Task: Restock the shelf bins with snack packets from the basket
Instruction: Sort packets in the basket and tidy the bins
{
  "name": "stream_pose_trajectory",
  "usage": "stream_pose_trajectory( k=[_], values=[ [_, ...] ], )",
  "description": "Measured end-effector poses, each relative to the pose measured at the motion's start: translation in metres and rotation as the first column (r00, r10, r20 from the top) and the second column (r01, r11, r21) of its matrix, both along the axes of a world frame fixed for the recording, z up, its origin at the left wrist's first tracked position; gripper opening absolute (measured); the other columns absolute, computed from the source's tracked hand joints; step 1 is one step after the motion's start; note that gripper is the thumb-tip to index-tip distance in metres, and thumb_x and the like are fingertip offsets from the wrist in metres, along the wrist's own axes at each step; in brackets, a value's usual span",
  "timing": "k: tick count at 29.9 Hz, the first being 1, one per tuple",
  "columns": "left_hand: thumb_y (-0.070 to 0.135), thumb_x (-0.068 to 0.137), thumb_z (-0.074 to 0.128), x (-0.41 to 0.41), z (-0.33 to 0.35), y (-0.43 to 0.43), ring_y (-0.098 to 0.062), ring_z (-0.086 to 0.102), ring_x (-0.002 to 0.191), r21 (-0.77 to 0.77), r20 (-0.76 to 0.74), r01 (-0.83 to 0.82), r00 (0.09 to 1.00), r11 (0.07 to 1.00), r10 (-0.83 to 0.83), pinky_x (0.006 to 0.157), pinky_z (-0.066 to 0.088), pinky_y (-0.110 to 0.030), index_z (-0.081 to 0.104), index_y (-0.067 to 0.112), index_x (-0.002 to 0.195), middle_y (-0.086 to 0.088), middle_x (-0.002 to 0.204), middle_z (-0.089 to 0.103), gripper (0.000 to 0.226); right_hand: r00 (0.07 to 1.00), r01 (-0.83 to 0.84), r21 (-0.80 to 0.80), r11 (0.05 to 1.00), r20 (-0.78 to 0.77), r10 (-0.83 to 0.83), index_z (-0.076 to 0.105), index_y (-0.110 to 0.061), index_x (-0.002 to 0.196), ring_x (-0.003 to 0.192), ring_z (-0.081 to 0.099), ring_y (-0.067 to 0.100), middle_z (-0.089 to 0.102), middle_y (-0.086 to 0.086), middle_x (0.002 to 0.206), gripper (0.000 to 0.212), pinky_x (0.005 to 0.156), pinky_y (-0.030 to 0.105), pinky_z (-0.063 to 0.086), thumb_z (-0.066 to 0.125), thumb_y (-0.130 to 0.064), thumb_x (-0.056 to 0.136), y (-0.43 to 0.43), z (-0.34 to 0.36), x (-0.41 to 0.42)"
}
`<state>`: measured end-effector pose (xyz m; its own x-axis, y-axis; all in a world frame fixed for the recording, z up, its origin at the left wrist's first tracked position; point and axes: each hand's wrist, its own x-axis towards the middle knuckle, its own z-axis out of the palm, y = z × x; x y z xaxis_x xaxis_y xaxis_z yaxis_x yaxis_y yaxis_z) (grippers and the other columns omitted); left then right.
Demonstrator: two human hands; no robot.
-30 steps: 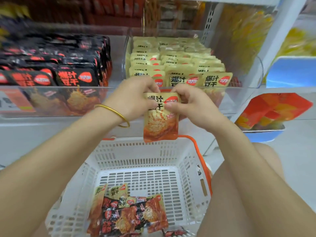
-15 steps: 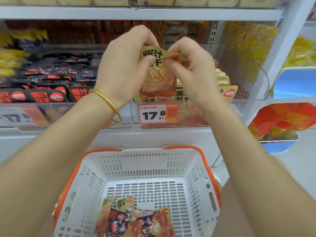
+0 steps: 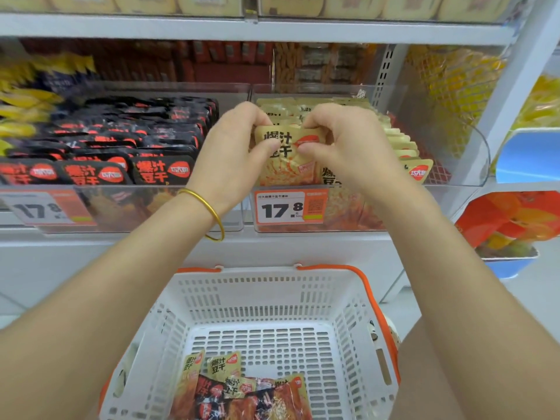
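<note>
At the frame's centre, two bare hands hold one yellow packet [image 3: 286, 160] upright over the front of a clear bin [image 3: 460, 159]. From the 9 o'clock side, the left hand [image 3: 233, 153] pinches the packet's upper left corner, fingers curled over the top edge and thumb pressed on the printed face. From the 3 o'clock side, the right hand [image 3: 348, 147] pinches the upper right corner the same way. A gold bangle [image 3: 209, 212] circles the left wrist.

Behind the packet, toward 12 o'clock, the bin holds rows of matching yellow packets standing on edge. An orange price tag [image 3: 291, 207] reading 17.8 hangs on the bin's front wall, just below the held packet. At 9 o'clock, a second clear bin is packed with black packets [image 3: 136, 144], with another price tag on its front.

At 6 o'clock, below the shelf [image 3: 121, 247], sits a white basket [image 3: 266, 301] with orange handles. A few yellow and black packets lie jumbled at its near edge.

At 3 o'clock, blue trays [image 3: 527, 156] hold blurred orange and yellow goods.
</note>
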<state>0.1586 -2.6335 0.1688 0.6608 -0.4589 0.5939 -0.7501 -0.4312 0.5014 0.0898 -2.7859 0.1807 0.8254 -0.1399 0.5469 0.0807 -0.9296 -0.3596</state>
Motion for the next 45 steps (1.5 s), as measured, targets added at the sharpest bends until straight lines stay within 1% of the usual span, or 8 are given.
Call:
stream_pose_trajectory(
  k=[4, 14, 18, 21, 25, 31, 35, 45],
  values=[
    [0.024, 0.086, 0.064, 0.006, -0.010, -0.004, -0.023, 0.047, 0.098, 0.137, 0.016, -0.063, 0.998, 0.989, 0.061, 0.092, 0.037, -0.036, 0.060, 0.016, 0.102, 0.001, 0.098, 0.047, 0.018, 0.983, 0.046, -0.096, 0.994, -0.171, -0.061, 0.056, -0.028, 0.081, 0.086, 0.048, 0.019, 0.045, -0.012, 0.070, 0.013, 0.070, 0.032, 0.040, 0.069, -0.030, 0.083, 0.001, -0.009, 0.006],
    [0.028, 0.078, 0.072, 0.000, -0.030, 0.000, -0.034, 0.032, 0.125, 0.279, 0.237, -0.259, 0.952, 0.925, 0.195, 0.096, 0.025, -0.043, 0.069, 0.015, 0.095, -0.009, 0.125, 0.046, 0.022, 0.962, 0.075, -0.365, 0.928, -0.218, -0.163, 0.067, -0.020, 0.108, 0.107, 0.043, 0.026, 0.050, 0.001, 0.101, 0.026, 0.079, 0.034, 0.031, 0.065, -0.034, 0.086, 0.008, -0.017, 0.008],
    [0.019, 0.077, 0.067, -0.023, -0.052, 0.023, -0.033, 0.046, 0.109, 0.070, 0.337, -0.235, 0.920, 0.969, 0.199, 0.086, 0.032, -0.040, 0.064, 0.014, 0.103, -0.009, 0.113, 0.055, 0.027, 0.957, 0.164, -0.119, 0.979, 0.260, -0.129, 0.064, -0.014, 0.089, 0.089, 0.053, 0.028, 0.058, 0.004, 0.091, 0.010, 0.072, 0.038, 0.042, 0.066, -0.016, 0.079, 0.023, -0.041, -0.031],
    [0.021, 0.079, 0.059, -0.042, -0.095, 0.042, -0.028, 0.048, 0.099, 0.139, 0.260, -0.107, 0.963, 0.985, 0.068, 0.080, 0.038, -0.040, 0.062, 0.016, 0.100, -0.004, 0.104, 0.055, 0.021, 0.995, 0.088, -0.018, 0.996, -0.042, -0.088, 0.061, -0.019, 0.090, 0.088, 0.058, 0.024, 0.060, 0.002, 0.092, 0.009, 0.069, 0.036, 0.046, 0.060, -0.014, 0.083, 0.047, -0.079, -0.040],
    [0.017, 0.086, 0.058, -0.047, -0.167, 0.059, -0.026, 0.046, 0.106, 0.545, -0.201, 0.146, 0.979, 0.826, -0.041, 0.092, 0.040, -0.039, 0.063, 0.016, 0.103, -0.003, 0.107, 0.056, 0.018, 0.687, -0.043, -0.058, 0.997, -0.726, -0.013, 0.063, -0.019, 0.100, 0.102, 0.059, 0.027, 0.064, 0.005, 0.106, 0.017, 0.077, 0.033, 0.046, 0.053, -0.011, 0.089, 0.059, -0.173, -0.017],
    [0.024, 0.094, 0.047, -0.058, -0.211, 0.059, -0.023, 0.047, 0.115, 0.768, -0.352, 0.311, 0.935, 0.560, -0.036, 0.096, 0.042, -0.036, 0.060, 0.017, 0.115, -0.004, 0.119, 0.057, 0.025, 0.249, -0.227, -0.070, 0.971, -0.969, -0.012, 0.057, -0.009, 0.112, 0.098, 0.058, 0.025, 0.060, 0.007, 0.110, 0.021, 0.081, 0.036, 0.050, 0.052, -0.007, 0.092, 0.071, -0.329, -0.048],
    [0.022, 0.096, 0.044, -0.057, -0.216, 0.059, -0.023, 0.045, 0.117, 0.777, -0.343, 0.304, 0.939, 0.551, -0.033, 0.095, 0.043, -0.037, 0.058, 0.016, 0.117, -0.004, 0.121, 0.056, 0.026, 0.155, -0.118, 0.051, 0.992, -0.986, 0.069, 0.046, -0.010, 0.126, 0.104, 0.056, 0.025, 0.056, 0.009, 0.122, 0.037, 0.083, 0.034, 0.049, 0.056, -0.014, 0.091, 0.084, -0.389, -0.070],
    [0.020, 0.096, 0.044, -0.044, -0.223, 0.070, -0.026, 0.043, 0.119, 0.800, -0.428, 0.327, 0.898, 0.502, 0.097, 0.097, 0.042, -0.037, 0.057, 0.015, 0.119, -0.007, 0.123, 0.054, 0.027, 0.092, -0.184, 0.080, 0.980, -0.991, 0.098, 0.058, -0.007, 0.094, 0.085, 0.054, 0.021, 0.060, 0.008, 0.098, 0.020, 0.083, 0.033, 0.050, 0.069, -0.022, 0.085, 0.094, -0.408, -0.071]
  ],
)
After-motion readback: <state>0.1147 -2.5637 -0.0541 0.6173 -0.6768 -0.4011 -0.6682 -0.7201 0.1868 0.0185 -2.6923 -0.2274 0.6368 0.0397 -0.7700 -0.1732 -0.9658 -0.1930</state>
